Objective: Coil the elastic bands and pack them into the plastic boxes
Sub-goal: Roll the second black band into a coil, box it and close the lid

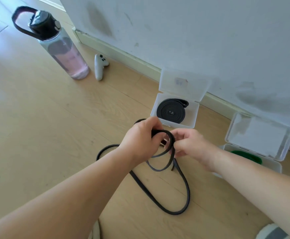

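**Black coil barely started; two boxes look packed**

Left hand [140, 137] and right hand [187, 144] both pinch the first small turn of the loose elastic band [186, 192]. Most of it lies in open loops on the wooden floor [54, 135], between the forearms.

Looks done: coiled black band [171, 112] in the near plastic box [196, 114], green band [249, 156] in the right plastic box [273, 167], both lids up. No third box in view.

Room: open floor to the left. Boxes and baseboard [123, 54] are close ahead. Water bottle [66, 54] and white controller [100, 66] are well clear.
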